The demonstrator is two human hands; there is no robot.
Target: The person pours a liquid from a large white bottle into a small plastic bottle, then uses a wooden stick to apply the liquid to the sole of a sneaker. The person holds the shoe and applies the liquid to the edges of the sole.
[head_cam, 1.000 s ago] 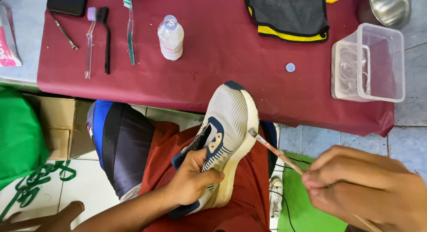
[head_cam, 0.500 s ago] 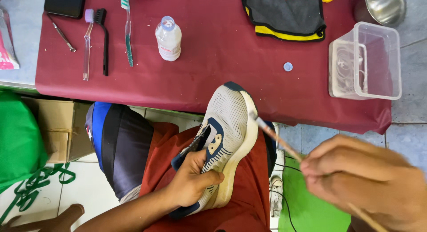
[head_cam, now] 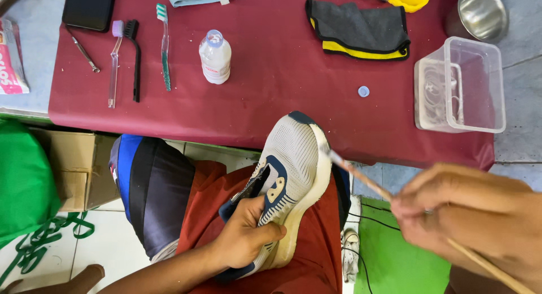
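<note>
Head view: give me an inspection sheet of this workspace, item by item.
Surface: low table under a dark red cloth.
Job's things: white-and-blue sneaker propped on the lap; thin brush, bristles at the sole edge.
Clutter: small bottle, its cap, three toothbrush-type brushes, grey-and-yellow cloth, clear plastic tub, metal bowl, dark phone.
Grippers: left hand grips the sneaker's heel; right hand holds the brush handle, blurred.
Cables: thin black wire on the floor.
Surroundings: tiled floor, cardboard box, green bag.
</note>
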